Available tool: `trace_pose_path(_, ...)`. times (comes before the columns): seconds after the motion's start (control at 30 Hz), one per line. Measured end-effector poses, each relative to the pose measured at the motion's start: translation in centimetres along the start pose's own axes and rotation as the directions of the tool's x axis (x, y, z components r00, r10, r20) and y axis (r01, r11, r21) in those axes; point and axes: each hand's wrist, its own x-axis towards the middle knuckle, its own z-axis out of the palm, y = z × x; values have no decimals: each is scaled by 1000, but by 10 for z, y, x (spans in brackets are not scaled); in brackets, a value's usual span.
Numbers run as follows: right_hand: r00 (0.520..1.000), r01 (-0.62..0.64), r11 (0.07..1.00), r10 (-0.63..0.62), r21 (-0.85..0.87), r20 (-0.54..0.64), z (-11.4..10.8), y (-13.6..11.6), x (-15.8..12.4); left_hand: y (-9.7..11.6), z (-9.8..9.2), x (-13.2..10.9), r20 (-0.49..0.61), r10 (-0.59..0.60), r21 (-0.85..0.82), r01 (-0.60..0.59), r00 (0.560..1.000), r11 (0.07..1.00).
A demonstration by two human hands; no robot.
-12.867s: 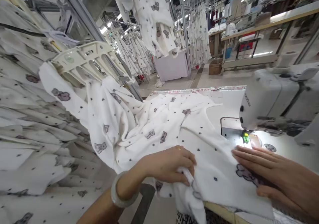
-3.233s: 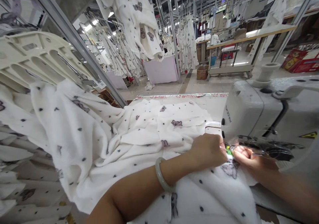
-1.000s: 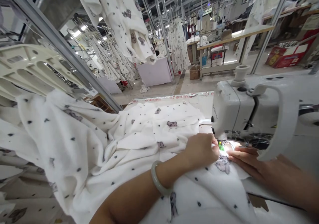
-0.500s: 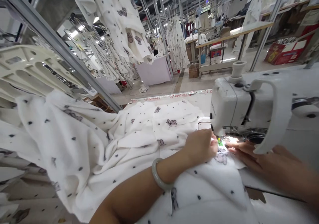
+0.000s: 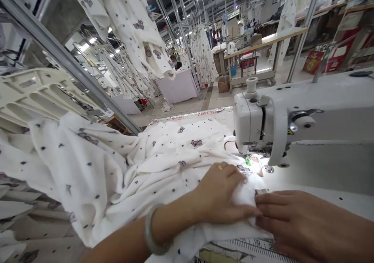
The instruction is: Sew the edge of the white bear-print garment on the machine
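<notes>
A white garment with small grey animal prints (image 5: pixel 122 169) lies spread over the sewing table and drapes off to the left. My left hand (image 5: pixel 222 195), with a pale bangle on its wrist, presses flat on a bunched fold of it just in front of the needle. Beside it, my right hand (image 5: pixel 295 222) lies flat on the fabric edge, fingertips touching the same fold. The white sewing machine (image 5: pixel 292 115) stands right behind both hands, its lit needle area (image 5: pixel 249 161) a short way beyond the left fingers.
A cream plastic hanger frame (image 5: pixel 43 99) sits at the left with stacked printed fabric under it. A slanting metal post (image 5: pixel 73 64) runs behind. More printed garments (image 5: pixel 128 25) hang overhead. A ruler strip (image 5: pixel 251 244) marks the table's near edge.
Both hands have drawn back from the needle toward me and now lie flat on the fabric fold. The view has shifted left, showing more of the machine arm.
</notes>
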Motion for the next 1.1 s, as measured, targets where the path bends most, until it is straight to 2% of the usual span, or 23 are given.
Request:
trace_pose_path(0.07,994,79,997,-80,11,77,3,1,4,12,5,-14,17,-37,4,37,999,999)
trace_pose_path(0.17,987,121,990,-127,69,101,2,4,13,14,8,-17,-35,-122,-83,119,992,989)
trace_pose_path(0.27,977,187,982,-188,18,98,7,-3,16,8,2,-4,-117,-351,-265,311,929,913)
trace_pose_path(0.33,974,225,970,-220,-96,60,14,-9,13,5,-4,6,-128,-433,-377,360,892,853)
trace_pose_path(0.4,972,233,957,-237,-175,-4,21,-14,9,6,-6,13,-117,-375,-405,301,920,863)
trace_pose_path(0.5,965,239,949,-256,-206,-58,21,-13,4,6,-5,15,-115,-153,-284,115,982,952)
trace_pose_path(0.57,962,236,949,-259,-210,-89,17,-10,2,4,-2,13,-117,-30,-184,8,993,983)
trace_pose_path(0.63,959,242,947,-266,-214,-94,12,-7,1,1,1,11,-103,35,-111,-47,994,993)
trace_pose_path(0.77,964,254,958,-262,-134,-45,5,-3,0,-3,7,8,13,104,-43,-103,995,994)
trace_pose_path(0.87,977,215,976,-215,-25,-10,1,-1,2,-3,12,5,63,108,-5,-108,992,994)
trace_pose_path(0.97,981,170,983,-176,72,83,0,0,4,-3,14,2,53,103,-11,-102,993,995)
trace_pose_path(1.1,984,53,984,-81,171,158,6,-3,1,-3,17,-1,-9,103,-108,-103,995,989)
